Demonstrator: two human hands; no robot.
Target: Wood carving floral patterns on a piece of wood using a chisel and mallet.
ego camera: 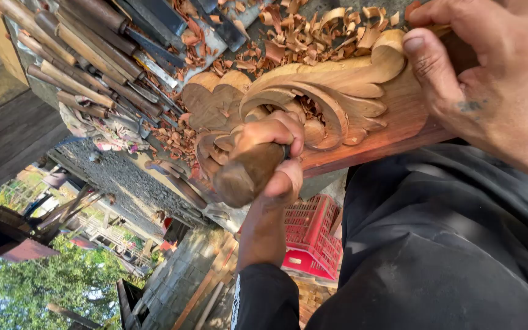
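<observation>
We grip a wooden chisel handle [249, 171] in the closed fingers of one hand [273, 162]; its blade is hidden behind them. Our other hand [490, 79], partly cut off, presses the carved wood panel [362, 98], fingers curled on its edge. Which hand is which we cannot tell.

- A red plastic crate [310, 223] with latticed walls is sitting low in the head view, below the wooden carving.
- A red-and-white rectangular label [297, 261] is showing on the crate's lower side; its print is too small to make out.
- No signs or screens are showing.
</observation>
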